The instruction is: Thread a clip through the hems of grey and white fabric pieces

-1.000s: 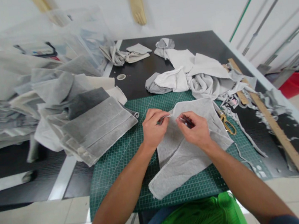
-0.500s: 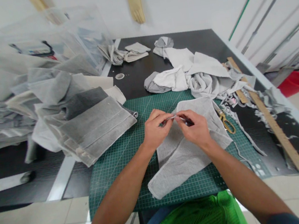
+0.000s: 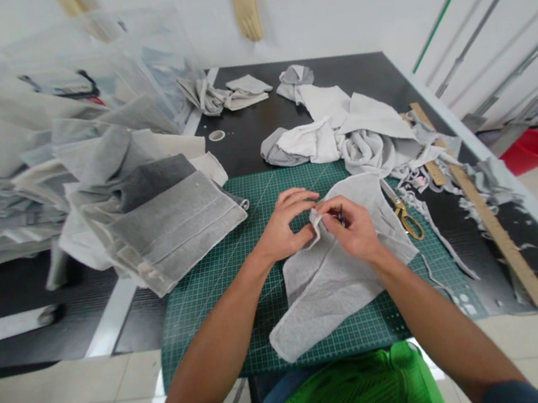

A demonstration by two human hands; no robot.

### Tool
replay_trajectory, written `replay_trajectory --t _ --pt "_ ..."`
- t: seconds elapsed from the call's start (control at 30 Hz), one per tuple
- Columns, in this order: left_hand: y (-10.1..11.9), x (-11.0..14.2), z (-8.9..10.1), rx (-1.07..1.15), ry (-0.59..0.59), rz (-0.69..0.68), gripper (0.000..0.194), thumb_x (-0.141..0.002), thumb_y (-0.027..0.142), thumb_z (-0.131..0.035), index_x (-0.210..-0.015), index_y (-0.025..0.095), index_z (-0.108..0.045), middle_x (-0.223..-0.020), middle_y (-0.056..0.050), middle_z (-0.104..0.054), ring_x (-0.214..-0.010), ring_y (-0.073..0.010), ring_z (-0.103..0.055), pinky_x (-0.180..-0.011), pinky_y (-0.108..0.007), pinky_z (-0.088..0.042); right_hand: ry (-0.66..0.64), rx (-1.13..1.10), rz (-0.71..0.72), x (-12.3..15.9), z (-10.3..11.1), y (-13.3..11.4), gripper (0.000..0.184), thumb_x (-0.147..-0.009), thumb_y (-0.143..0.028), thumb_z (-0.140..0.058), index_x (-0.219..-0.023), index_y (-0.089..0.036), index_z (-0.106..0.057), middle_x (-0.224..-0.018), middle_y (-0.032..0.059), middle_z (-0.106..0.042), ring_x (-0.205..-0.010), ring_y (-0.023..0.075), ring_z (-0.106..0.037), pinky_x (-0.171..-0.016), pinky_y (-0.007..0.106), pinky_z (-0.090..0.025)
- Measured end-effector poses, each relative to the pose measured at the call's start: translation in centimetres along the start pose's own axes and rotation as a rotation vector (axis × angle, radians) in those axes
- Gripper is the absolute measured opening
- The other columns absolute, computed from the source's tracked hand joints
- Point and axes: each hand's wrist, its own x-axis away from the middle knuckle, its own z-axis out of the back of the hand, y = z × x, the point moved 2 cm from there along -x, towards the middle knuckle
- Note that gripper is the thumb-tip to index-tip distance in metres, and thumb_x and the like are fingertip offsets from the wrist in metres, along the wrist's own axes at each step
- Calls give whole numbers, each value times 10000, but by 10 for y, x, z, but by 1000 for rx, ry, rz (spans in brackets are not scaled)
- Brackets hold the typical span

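A light grey cloth piece (image 3: 335,286) with stitched seams lies on the green cutting mat (image 3: 207,325). At its upper left edge, my right hand (image 3: 351,229) is closed, pinching a small raised fold. Something small and dark shows inside that palm, too hidden to name. My left hand (image 3: 285,226) is beside the same fold, fingers stretched out and thumb apart, the thumb touching the cloth's edge. Gold-handled scissors (image 3: 407,218) rest at the right edge of the cloth, their blades partly covered.
A pile of grey cloth pieces (image 3: 176,222) spreads over the left side, before a clear plastic box (image 3: 162,62). More crumpled cloth (image 3: 329,132) lies behind the mat. Scraps and a wooden ruler (image 3: 495,228) are on the right. A tape roll (image 3: 217,136) sits farther back.
My left hand has loosened from its pinch and spread its fingers. The cloth edge between the hands now stands up as a fold, still pinched by my right hand.
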Motion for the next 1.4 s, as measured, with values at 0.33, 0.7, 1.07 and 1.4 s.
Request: replay_trajectory --t 0.33,0.7,1.07,1.4 --pt "-2 2 -4 -70 181 103 177 -746 158 -667 -630 211 -543 -938 -61 -716 -1036 -226 -618 -945 -398 -488 -32 -54 -161 -6 -5 2 337 -803 -433 -800 -1034 -225 -672 -800 -21 -627 -580 113 -454 -532 260 -357" --pt "4 2 -4 206 -3 389 185 -842 341 -652 -850 159 -689 -765 5 -657 -672 -126 -534 -632 -252 -403 106 -8 -263 -4 -1 7 263 -859 -442 -721 -857 -180 -739 -709 -7 -642 -628 131 -503 -594 270 -387" --pt "-8 4 -2 281 269 622 205 -798 369 -716 -769 169 -755 -728 5 -692 -660 -136 -568 -615 -238 -423 97 168 -206 -4 1 35 347 -847 -270 -669 -1182 -200 -613 -1074 82 -715 -918 201 -670 -842 366 -540" --pt "-5 3 -4 253 291 650 177 -806 326 -697 -761 168 -764 -709 14 -693 -646 -128 -565 -629 -242 -428 40 370 109 -1 -1 10 396 -982 -288 -569 -1371 -227 -617 -1170 106 -726 -1022 237 -670 -910 412 -554"
